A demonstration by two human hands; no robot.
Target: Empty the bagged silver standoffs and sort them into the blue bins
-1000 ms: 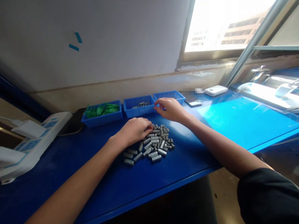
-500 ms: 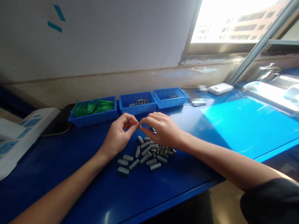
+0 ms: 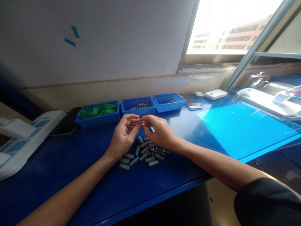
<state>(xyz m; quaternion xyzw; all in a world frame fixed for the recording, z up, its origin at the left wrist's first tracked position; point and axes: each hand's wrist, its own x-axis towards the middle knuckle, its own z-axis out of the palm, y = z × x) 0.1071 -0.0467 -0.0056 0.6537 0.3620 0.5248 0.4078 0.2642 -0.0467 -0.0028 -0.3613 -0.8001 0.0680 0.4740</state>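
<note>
Table: we work at a glossy blue table [image 3: 82, 191], bearing a pile of grey hexagonal metal pieces [image 3: 144, 156].
Bins: our three blue plastic bins [image 3: 138, 112] stand beyond the pile.
Hands: our bare left hand [image 3: 124, 135] and bare right hand [image 3: 161, 130] meet above the pile's far side, fingers pinched narrow.
Held part: our fingers grip a tiny shiny metal part [image 3: 143, 124] over the pile's far edge.

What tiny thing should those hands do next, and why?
Maybe gently turn the little shiny part with the fingertips: the left hand and right hand meet there, fingertips close together, near the loose metal pieces.
</note>
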